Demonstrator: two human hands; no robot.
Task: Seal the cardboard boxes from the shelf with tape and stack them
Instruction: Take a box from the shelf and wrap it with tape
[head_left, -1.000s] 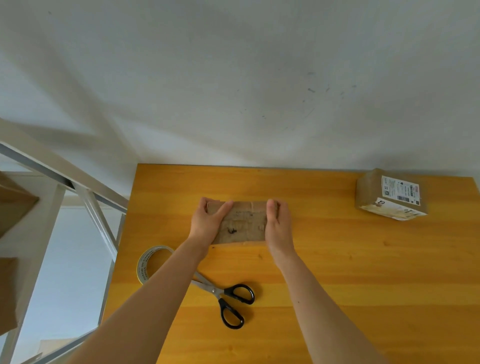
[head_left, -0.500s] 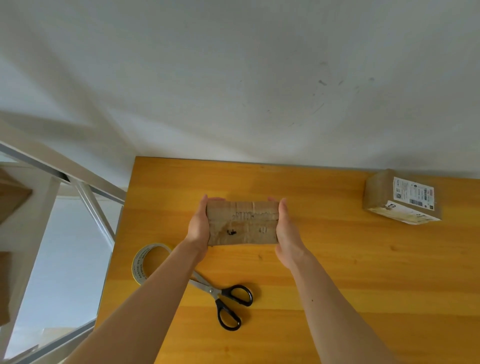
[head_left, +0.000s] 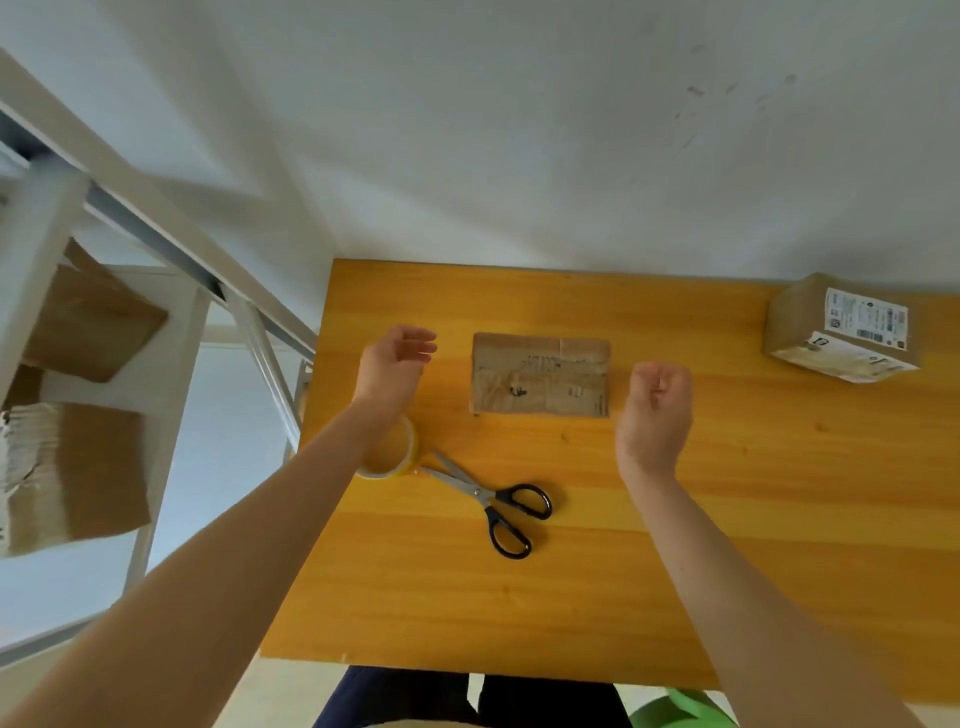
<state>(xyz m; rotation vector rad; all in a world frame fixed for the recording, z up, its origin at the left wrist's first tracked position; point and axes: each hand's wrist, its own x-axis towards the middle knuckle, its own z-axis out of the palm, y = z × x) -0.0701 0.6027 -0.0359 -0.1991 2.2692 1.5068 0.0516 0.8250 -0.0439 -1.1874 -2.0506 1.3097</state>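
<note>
I see both hands have let go of the box (head_left: 540, 375), which lies on the table (head_left: 675, 571) between them, left hand (head_left: 397, 358) spread, right hand (head_left: 655, 410) loosely curled and empty, so I judge taping comes next.

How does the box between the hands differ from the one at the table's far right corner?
The middle box shows a worn brown top with faint print; the corner box carries white shipping labels. The middle box lies square to the table edge; the corner box sits turned at an angle. Both are closed brown cardboard, resting on the table.
</note>
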